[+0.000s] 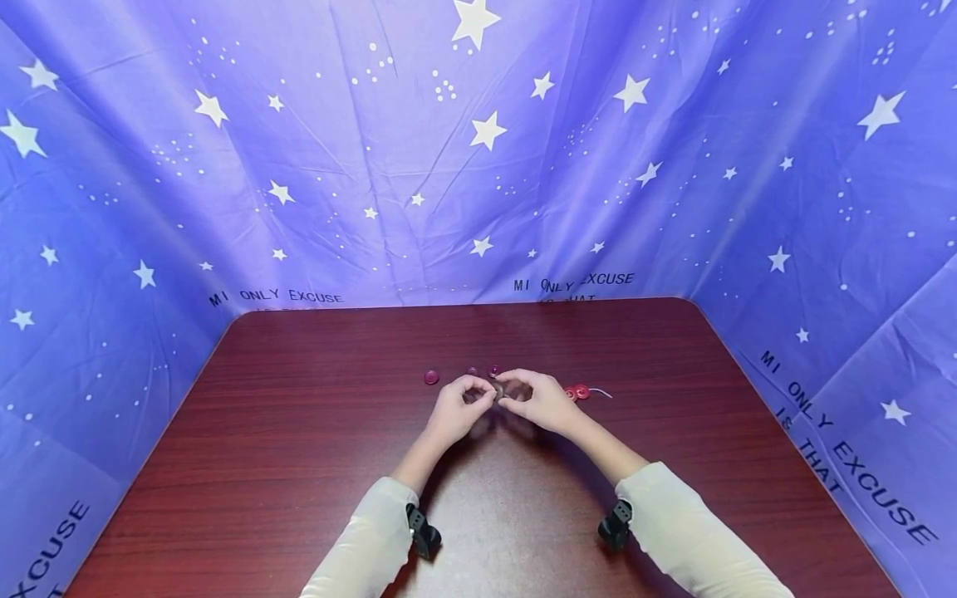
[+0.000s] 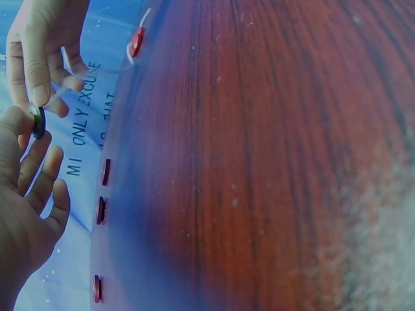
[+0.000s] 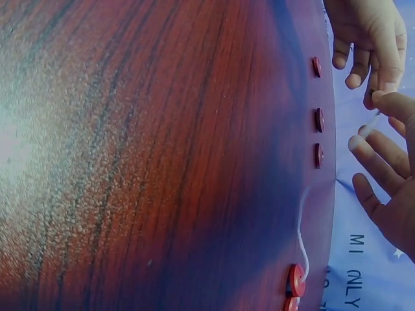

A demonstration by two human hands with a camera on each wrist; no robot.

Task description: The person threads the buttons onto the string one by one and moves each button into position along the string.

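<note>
A small dark round button [image 2: 41, 122] is pinched on edge between the thumb and fingers of my left hand [image 1: 453, 410], above the table. Right against it are the fingertips of my right hand [image 1: 546, 402], which hold a thin white cord [image 3: 300, 227] near the button. Whether the cord passes through the button's hole is hidden by the fingers. From the right hand the cord runs down to red buttons [image 1: 581, 391] strung on it, lying on the table to the right. The remaining fingers of both hands are spread loosely.
Three loose dark red buttons lie on the table beyond the hands: one on the left [image 1: 431, 377], one in the middle [image 1: 472, 371] and one nearest the right fingers [image 1: 494, 370]. The brown wooden table [image 1: 314, 465] meets a blue star-patterned curtain [image 1: 419, 166].
</note>
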